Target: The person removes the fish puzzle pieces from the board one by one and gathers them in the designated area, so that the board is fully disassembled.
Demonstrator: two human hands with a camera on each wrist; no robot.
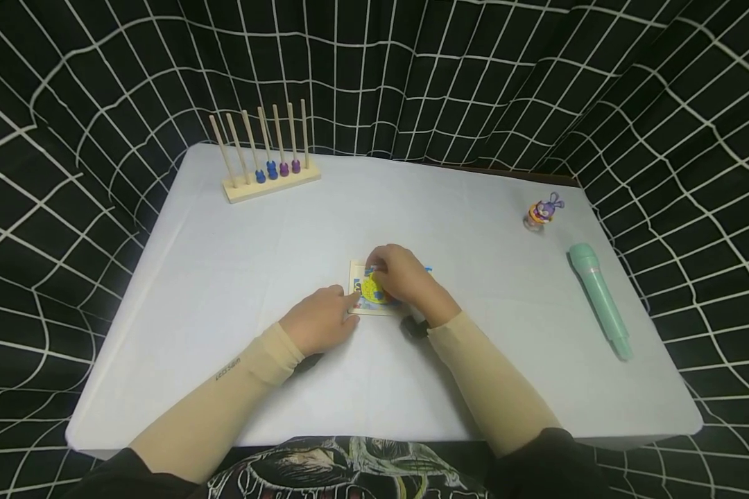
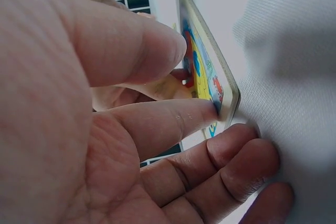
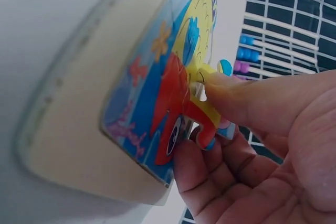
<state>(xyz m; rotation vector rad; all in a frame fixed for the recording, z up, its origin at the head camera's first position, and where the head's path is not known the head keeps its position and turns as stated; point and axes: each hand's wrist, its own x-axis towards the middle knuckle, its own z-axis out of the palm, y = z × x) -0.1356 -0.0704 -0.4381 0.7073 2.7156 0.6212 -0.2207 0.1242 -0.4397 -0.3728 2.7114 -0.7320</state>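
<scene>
A small wooden jigsaw puzzle (image 1: 374,310) with a yellow and red fish on a blue sea lies flat in its pale tray near the table's middle. My left hand (image 1: 321,319) is at its left edge. In the left wrist view that hand's index finger (image 2: 173,121) touches the picture near a corner, other fingers resting on the cloth. Over the puzzle's right part, my right hand (image 1: 406,277) pinches a yellow and red puzzle piece (image 3: 210,114) between thumb and fingers. The piece stands tilted up from the picture; its lower edge is partly hidden.
At the back left stands a wooden peg rack (image 1: 274,184) with several blue and purple beads. A purple rabbit-eared toy (image 1: 543,211) stands at the right, with a mint-green toy microphone (image 1: 602,298) nearer. Black gridded curtains (image 1: 374,69) surround the white table (image 1: 256,242).
</scene>
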